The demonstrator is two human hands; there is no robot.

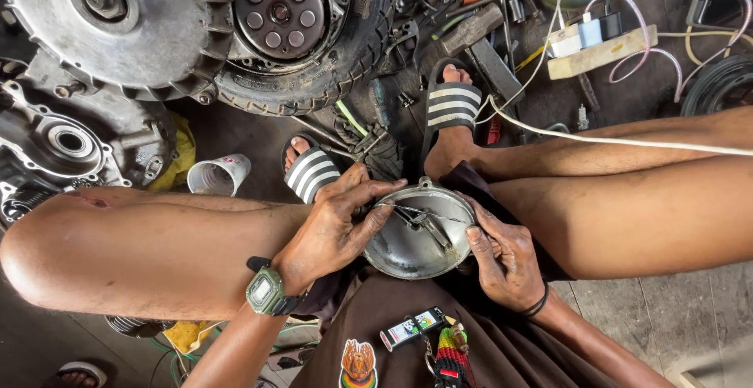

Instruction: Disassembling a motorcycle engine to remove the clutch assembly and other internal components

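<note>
Head view, left hand: the left hand (333,227) grips the left rim of a round metal reflector bowl (408,251), thumb and fingers curled over its edge; a green digital wristwatch (265,290) sits on that wrist.
Head view, right hand: the right hand (506,258) holds the bowl's right rim, fingers folded around it, thumb pressed on the edge; a dark band circles the wrist.
Head view, reflector bowl: it rests between the person's knees, just above the lap, open side facing up, tilted slightly toward the camera; a thin wire spring clip (420,215) stretches across its inside, its ends by the fingertips of both hands.
Head view, lap: dark brown shorts carry a small lighter (409,329) and a striped woven keychain (451,357) lying just below the bowl.
Head view, feet: two black sandals with white stripes, the left sandal (310,172) and the right sandal (451,105), stand on the floor beyond the bowl.
Head view, floor ahead: a scooter wheel with tyre and clutch (302,35) lies beside a grey engine cover (110,19); a white plastic cup (220,174) lies on its side near the left sandal.
Head view, floor at right: scattered hand tools, a power strip (604,47) with plugged chargers, and a white cable (620,141) crossing the right leg.
</note>
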